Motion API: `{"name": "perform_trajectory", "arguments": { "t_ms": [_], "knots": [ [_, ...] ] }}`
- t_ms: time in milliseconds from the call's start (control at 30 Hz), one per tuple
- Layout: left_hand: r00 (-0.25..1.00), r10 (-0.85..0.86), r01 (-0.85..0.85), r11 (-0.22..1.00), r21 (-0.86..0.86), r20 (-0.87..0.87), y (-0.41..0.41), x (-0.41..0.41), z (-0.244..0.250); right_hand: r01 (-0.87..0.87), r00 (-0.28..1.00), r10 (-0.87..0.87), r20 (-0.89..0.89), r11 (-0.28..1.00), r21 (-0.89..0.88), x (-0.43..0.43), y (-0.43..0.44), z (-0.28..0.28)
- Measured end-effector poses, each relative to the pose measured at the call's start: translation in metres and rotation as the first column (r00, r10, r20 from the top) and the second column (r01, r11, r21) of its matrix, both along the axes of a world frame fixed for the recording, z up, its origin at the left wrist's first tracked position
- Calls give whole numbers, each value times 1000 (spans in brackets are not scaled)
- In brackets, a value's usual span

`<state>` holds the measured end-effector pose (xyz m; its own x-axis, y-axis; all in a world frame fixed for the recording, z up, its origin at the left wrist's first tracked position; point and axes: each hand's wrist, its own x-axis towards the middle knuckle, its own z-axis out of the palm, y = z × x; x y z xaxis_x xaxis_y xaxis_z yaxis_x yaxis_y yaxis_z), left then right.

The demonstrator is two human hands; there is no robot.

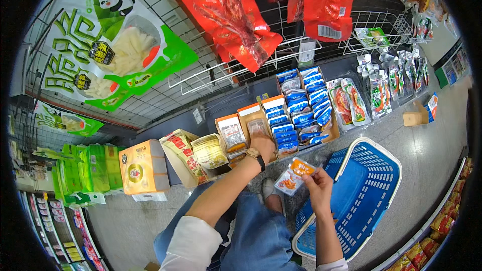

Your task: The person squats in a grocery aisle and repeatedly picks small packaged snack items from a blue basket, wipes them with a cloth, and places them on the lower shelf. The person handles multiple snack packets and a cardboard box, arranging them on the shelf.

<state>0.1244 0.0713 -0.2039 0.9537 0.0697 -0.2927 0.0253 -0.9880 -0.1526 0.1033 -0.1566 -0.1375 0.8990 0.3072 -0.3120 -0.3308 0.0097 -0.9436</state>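
My left hand (264, 146), with a watch (255, 155) on its wrist, reaches into a narrow cardboard display box (249, 109) on the low shelf. Its fingertips are at a clear-faced snack packet (257, 125) inside; whether they grip it is hidden. In my right hand (320, 189) is an orange-and-white snack packet (289, 186), pinched at its edge between thumb and fingers above the floor. To the left of the reached-into box, another box holds a white-and-orange packet (231, 132). On its right are boxes filled with rows of blue snack packets (296, 104).
A blue plastic shopping basket (363, 184) with a white rim stands on the floor beside my right arm. Red bags (327, 3) hang from the wire rack above. Tissue packs (145, 167) sit to the left, and a small open carton (415, 114) lies at right.
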Motion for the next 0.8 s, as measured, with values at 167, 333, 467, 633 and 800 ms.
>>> {"name": "perform_trajectory", "arguments": {
  "t_ms": [167, 333, 467, 633, 800],
  "knots": [
    [991, -54, 75, 980, -182, 121, 44, 10, 52, -114, 949, 131, 288, 991, -74, 25, 51, 23],
    [992, 54, 30, 788, -616, 118, 86, 15, 85, -202, 822, 349, 449, 917, -343, 45, 102, 19],
    [995, 93, -20, 624, -781, 48, 103, 19, 82, -185, 801, 347, 488, 919, -349, 53, 130, -8],
    [995, 90, -87, 618, -781, -40, 108, 21, 75, -71, 718, 331, 612, 910, -409, 57, 154, -18],
    [979, 138, -199, 492, -847, -150, 109, 19, 70, 77, 669, 418, 614, 783, -617, 59, 163, -21]
  ]
}}
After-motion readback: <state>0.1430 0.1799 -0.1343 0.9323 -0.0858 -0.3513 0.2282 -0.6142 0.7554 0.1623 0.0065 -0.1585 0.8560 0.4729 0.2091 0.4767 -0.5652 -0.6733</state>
